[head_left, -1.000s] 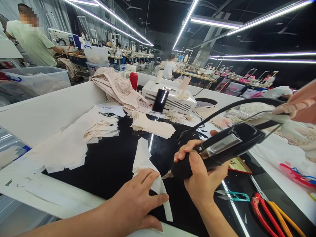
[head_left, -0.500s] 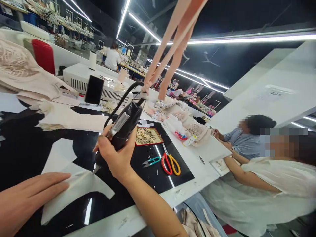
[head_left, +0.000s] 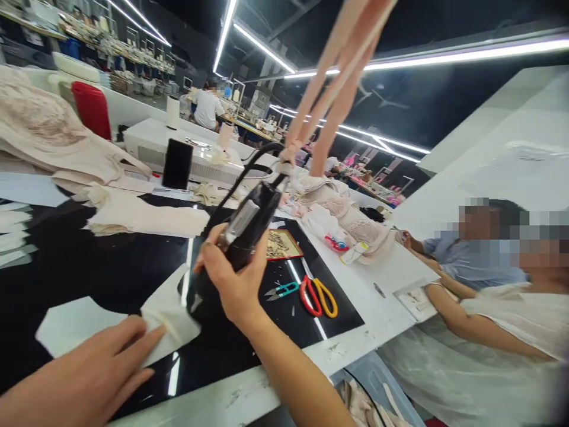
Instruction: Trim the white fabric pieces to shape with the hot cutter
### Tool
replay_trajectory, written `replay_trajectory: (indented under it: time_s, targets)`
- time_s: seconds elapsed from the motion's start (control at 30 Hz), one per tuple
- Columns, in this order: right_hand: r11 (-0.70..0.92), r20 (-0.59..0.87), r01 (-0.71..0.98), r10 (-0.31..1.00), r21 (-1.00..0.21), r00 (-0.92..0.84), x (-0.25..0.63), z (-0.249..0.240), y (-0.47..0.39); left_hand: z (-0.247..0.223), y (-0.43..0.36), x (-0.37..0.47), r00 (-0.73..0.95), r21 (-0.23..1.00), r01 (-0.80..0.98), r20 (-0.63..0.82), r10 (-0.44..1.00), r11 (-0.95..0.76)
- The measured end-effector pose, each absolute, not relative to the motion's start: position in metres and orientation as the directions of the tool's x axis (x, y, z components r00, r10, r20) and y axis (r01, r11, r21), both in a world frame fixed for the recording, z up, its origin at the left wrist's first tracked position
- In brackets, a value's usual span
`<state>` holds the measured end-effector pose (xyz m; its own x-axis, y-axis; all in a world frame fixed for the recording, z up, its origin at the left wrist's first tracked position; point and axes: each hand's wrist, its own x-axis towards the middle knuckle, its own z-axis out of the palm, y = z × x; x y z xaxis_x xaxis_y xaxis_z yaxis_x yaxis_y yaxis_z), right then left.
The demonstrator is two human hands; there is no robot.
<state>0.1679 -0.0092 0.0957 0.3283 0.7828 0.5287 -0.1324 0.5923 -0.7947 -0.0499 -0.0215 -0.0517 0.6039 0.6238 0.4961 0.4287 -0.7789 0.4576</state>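
My right hand is wrapped round a black corded hand-held power tool, held tilted with its lower end down by a pale fabric piece. That lower end is dark and blurred, so its tip cannot be made out. Pink straps and a black cord run up from the tool's top. My left hand lies with fingers stretched and apart, fingertips on the near part of the fabric piece, which is creased there. A second pale cut piece lies flat beyond my left hand on the black tabletop.
Red-and-yellow-handled scissors, green thread snips and a red-rimmed tray lie to the right. A phone stands behind a fabric stack. Stacked pieces lie far left. Two people sit at the right; one sleeve is near.
The fabric piece has been turned and shifted right, away from the other piece. My left hand has moved right with it. The view has shifted slightly; my right hand still holds the power tool.
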Motion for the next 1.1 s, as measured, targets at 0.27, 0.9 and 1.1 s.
replay_trajectory:
  time_s: [0.27, 0.9, 1.1]
  targets:
    - [0.637, 0.563, -0.149, 0.75, -0.757, 0.347, 0.191, 0.09, -0.04, 0.045, -0.062, -0.017, 0.704, 0.385, 0.657, -0.006, 0.71, -0.648]
    - [0.667, 0.593, -0.131, 0.722, -0.733, 0.358, 0.202, 0.087, -0.07, 0.034, -0.046, 0.022, 0.897, -0.058, 0.159, 0.426, 0.12, -0.986]
    - [0.677, 0.608, -0.105, 0.71, -0.729, 0.357, 0.199, 0.084, -0.07, 0.025, -0.04, 0.018, 0.915, -0.081, 0.181, 0.378, 0.138, -0.98]
